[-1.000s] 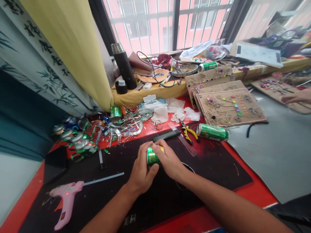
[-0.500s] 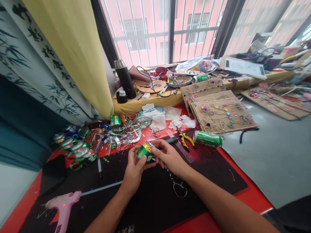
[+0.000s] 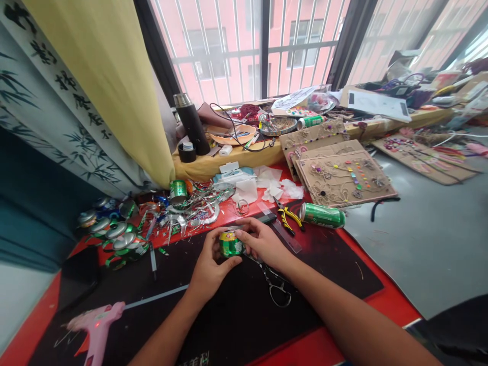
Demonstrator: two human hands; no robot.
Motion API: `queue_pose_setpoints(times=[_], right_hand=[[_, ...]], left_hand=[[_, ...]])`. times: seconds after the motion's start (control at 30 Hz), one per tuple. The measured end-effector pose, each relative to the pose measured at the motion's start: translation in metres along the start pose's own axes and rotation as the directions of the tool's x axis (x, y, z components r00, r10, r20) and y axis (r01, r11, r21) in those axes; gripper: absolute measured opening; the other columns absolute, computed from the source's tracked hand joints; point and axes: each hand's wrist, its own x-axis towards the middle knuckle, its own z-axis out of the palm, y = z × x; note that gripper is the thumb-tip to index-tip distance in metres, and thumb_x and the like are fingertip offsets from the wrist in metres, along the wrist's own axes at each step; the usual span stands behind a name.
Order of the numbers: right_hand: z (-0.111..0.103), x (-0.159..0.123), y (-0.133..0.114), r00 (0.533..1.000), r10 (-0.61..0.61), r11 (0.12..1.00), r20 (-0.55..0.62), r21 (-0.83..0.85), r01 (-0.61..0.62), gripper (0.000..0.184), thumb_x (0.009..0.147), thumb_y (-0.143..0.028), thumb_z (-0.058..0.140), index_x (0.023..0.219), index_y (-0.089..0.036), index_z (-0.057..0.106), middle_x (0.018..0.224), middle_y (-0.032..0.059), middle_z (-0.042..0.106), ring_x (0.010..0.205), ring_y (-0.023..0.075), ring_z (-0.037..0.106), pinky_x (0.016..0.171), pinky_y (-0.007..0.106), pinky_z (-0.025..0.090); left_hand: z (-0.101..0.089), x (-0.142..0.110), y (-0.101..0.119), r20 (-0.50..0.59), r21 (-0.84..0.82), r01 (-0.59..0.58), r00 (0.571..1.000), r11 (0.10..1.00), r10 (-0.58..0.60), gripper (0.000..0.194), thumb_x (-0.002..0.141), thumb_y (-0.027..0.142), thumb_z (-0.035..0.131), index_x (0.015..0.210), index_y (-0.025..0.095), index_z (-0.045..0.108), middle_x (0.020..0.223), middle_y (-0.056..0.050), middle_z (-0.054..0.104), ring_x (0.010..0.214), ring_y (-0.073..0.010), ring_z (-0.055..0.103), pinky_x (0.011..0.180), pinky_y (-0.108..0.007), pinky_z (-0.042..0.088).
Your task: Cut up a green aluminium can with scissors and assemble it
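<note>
A cut-down green and yellow drink can point(image 3: 231, 244) is held between both hands over the black mat point(image 3: 236, 325). My left hand point(image 3: 213, 254) wraps its left side, the thumb stretched along the bottom edge. From the right, my right hand point(image 3: 263, 241) grips the can's upper right side with thumb and fingers. Just below that hand lies a pair of scissors point(image 3: 280, 295), handles toward me, blades partly hidden by it. Yellow-black pliers point(image 3: 288, 219), a clear ruler point(image 3: 287, 239) and a whole green can point(image 3: 323, 215) lie beyond.
A pink glue gun point(image 3: 97, 325) lies front left. Cut can tops point(image 3: 124, 240), metal strips point(image 3: 202, 206) and a craft knife point(image 3: 153, 260) sit at the left. White tissues point(image 3: 244, 189) are behind, near cardboard sheets point(image 3: 346, 175) with strung beads. A black flask point(image 3: 192, 124) stands on the windowsill.
The can has turned from tilted to nearly upright between my hands. My left thumb has slid off its front to its lower edge. The whole view has shifted slightly.
</note>
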Motion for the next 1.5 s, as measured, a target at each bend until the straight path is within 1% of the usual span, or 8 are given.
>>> queue_pose_setpoints(times=[0.23,0.33,0.43,0.53,0.77,0.97,1.2,1.5], right_hand=[[-0.0008,-0.0003,-0.0024,0.999,0.023,0.999,0.026,-0.027,-0.022,0.054,0.093,-0.059,0.073,0.126,-0.017,0.065,0.068,-0.0067,0.060,0.043,0.0082,0.045,0.040,0.021,0.034],[-0.0003,-0.0003,-0.0009,0.999,0.026,0.999,0.024,-0.033,-0.025,0.052,0.093,-0.060,0.074,0.124,-0.019,0.066,0.073,-0.0042,0.065,0.044,0.0084,0.047,0.039,0.021,0.033],[0.0004,0.0002,0.0013,1.000,0.023,0.999,0.017,-0.033,-0.023,0.053,0.092,-0.060,0.075,0.124,-0.019,0.066,0.082,-0.0002,0.070,0.045,0.0083,0.050,0.040,0.021,0.036],[0.0007,-0.0001,0.0026,0.999,0.026,0.999,0.018,-0.036,-0.025,0.053,0.093,-0.059,0.074,0.125,-0.017,0.066,0.083,0.0002,0.071,0.045,0.0078,0.050,0.040,0.021,0.037],[0.0031,-0.0031,0.0020,0.997,0.024,0.998,0.070,-0.053,-0.020,0.051,0.093,-0.054,0.073,0.127,-0.016,0.066,0.076,-0.0036,0.064,0.048,0.0089,0.051,0.040,0.020,0.035],[0.0039,-0.0035,0.0004,0.999,0.014,0.999,0.053,-0.047,-0.011,0.051,0.095,-0.053,0.071,0.128,-0.015,0.065,0.071,-0.0053,0.061,0.048,0.0094,0.049,0.040,0.020,0.034],[0.0055,-0.0024,0.0022,0.997,0.020,0.999,0.070,-0.027,-0.018,0.052,0.091,-0.057,0.076,0.122,-0.015,0.069,0.085,0.0003,0.067,0.052,0.0094,0.055,0.039,0.020,0.039],[0.0082,-0.0059,0.0002,0.988,0.106,0.978,0.112,0.166,-0.124,0.053,0.086,-0.053,0.083,0.122,-0.017,0.070,0.084,-0.0020,0.067,0.055,0.0094,0.061,0.041,0.018,0.041]], left_hand=[[-0.0062,0.0089,-0.0058,-0.174,-0.132,-0.016,0.985,0.991,-0.008,0.082,0.071,0.070,0.091,0.129,0.027,0.050,0.126,-0.012,0.073,0.105,-0.0298,0.077,0.082,-0.038,0.065],[-0.0078,0.0093,-0.0071,-0.193,-0.129,-0.027,0.981,0.991,0.001,0.085,0.072,0.076,0.087,0.129,0.025,0.051,0.122,-0.013,0.073,0.103,-0.0316,0.078,0.078,-0.039,0.066],[-0.0079,0.0085,-0.0079,-0.197,-0.134,-0.043,0.980,0.990,0.016,0.084,0.074,0.077,0.084,0.129,0.024,0.052,0.122,-0.014,0.073,0.102,-0.0314,0.077,0.077,-0.039,0.066],[-0.0078,0.0085,-0.0081,-0.199,-0.137,-0.038,0.980,0.990,0.010,0.083,0.074,0.078,0.084,0.128,0.024,0.052,0.124,-0.014,0.072,0.102,-0.0312,0.077,0.077,-0.039,0.066],[-0.0091,0.0097,-0.0068,-0.199,-0.141,-0.025,0.980,0.990,-0.004,0.081,0.073,0.073,0.087,0.128,0.025,0.053,0.124,-0.014,0.074,0.106,-0.0323,0.078,0.080,-0.040,0.065],[-0.0100,0.0092,-0.0098,-0.226,-0.118,-0.036,0.974,0.992,0.008,0.077,0.071,0.056,0.096,0.128,0.028,0.052,0.124,-0.009,0.074,0.106,-0.0269,0.077,0.090,-0.037,0.061],[-0.0076,0.0058,-0.0069,-0.202,-0.112,-0.058,0.979,0.992,0.034,0.075,0.069,0.042,0.100,0.128,0.029,0.056,0.123,-0.006,0.075,0.109,-0.0242,0.076,0.094,-0.034,0.060],[-0.0094,0.0042,-0.0073,-0.201,-0.071,-0.102,0.976,0.992,0.086,0.073,0.071,0.041,0.100,0.130,0.030,0.058,0.130,-0.007,0.073,0.118,-0.0271,0.074,0.099,-0.037,0.059]])
